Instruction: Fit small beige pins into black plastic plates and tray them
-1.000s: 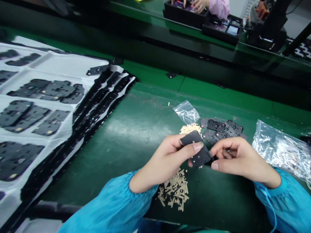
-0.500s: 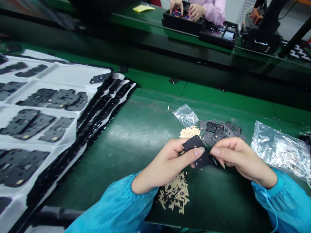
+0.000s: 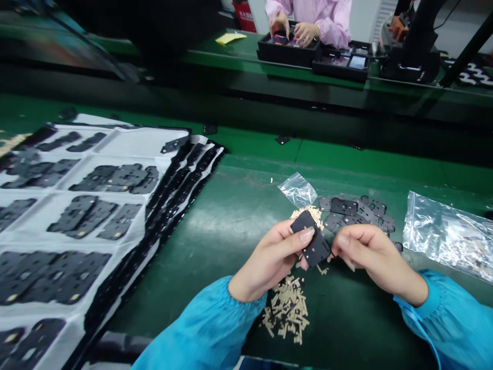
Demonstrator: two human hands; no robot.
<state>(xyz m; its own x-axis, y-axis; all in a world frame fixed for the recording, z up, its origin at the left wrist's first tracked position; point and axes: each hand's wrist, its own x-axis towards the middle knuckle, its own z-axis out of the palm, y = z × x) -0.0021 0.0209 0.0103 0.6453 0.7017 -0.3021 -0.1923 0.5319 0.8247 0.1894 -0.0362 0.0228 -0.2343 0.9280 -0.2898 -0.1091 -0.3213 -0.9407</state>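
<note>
My left hand (image 3: pixel 275 252) pinches a flat black plastic plate (image 3: pixel 316 249) with small holes, thumb on its top face. Close to the plate's right edge is my right hand (image 3: pixel 364 246), its thumb and forefinger pressed together; whatever is between them is too small to make out. Below the plate lies a heap of small beige strips (image 3: pixel 288 311). A second pile of beige bits (image 3: pixel 308 213) shows partly behind the plate. Several similar black plates (image 3: pixel 358 210) lie loosely together beyond my hands.
At left stands a stack of white-lined trays (image 3: pixel 127 139) with black plates in compartments. A small clear bag (image 3: pixel 298 190) and a larger zip bag (image 3: pixel 449 236) lie on the green table (image 3: pixel 215 221). Across a dark ledge, a person in pink (image 3: pixel 333 20) handles things in a black box (image 3: pixel 285 55).
The view has shifted, so the trays appear farther right and lower. The plate in my left hand is turned more fully toward me; my right fingers stay by its edge.
</note>
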